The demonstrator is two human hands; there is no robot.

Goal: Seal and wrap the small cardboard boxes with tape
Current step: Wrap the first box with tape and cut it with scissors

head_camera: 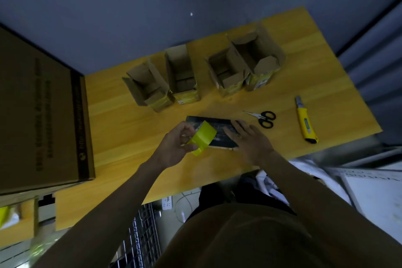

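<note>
small cardboard boxes [203, 74], four, flaps up: in a row at far side of wooden table [113, 124]. left hand [174, 146]: fingers curled round yellow tape roll [203, 137]. right hand [248, 137]: fingers straight, pressing flat on dark flat item [208, 122] beside the roll. scissors [262, 117] and yellow utility knife [305, 121]: further right, apart. large carton [41, 111]: at left edge.

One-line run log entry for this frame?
left hand: holds tape roll | right hand: flat on dark box | four cartons: open
</note>
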